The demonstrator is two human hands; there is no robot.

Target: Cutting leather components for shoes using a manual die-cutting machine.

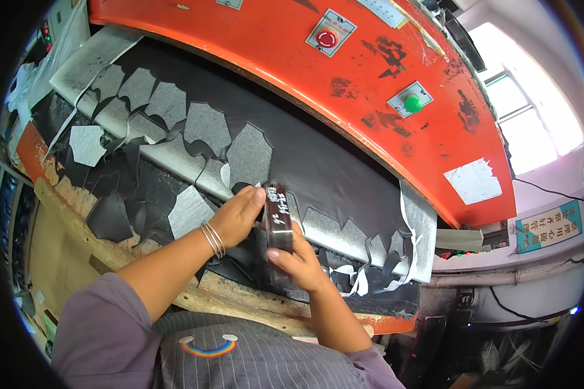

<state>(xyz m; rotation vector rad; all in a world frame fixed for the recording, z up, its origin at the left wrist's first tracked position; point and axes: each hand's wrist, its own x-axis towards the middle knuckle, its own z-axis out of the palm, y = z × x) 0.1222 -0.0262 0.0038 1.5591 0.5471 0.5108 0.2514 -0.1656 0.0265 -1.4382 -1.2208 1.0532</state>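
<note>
- Below the orange machine beam [363, 84], black sheeting [344, 172] bears grey cut pieces [250, 155] before you.
- Right of the beam, you have a window [522, 107] and a wall poster [549, 227].
- Left of the beam, a rack [14, 174] perhaps holds blue items [23, 211].
- Before the beam, your right hand [298, 262] pinches a dark, white-marked block [279, 223]; your left hand [235, 215] meets its edge, whether gripping I cannot tell.

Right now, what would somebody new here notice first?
Probably the big orange-red panel across the top, with its round red button and green button. In the middle, the left hand and right hand hold a dark block. A little rainbow shows on the striped apron below.
</note>
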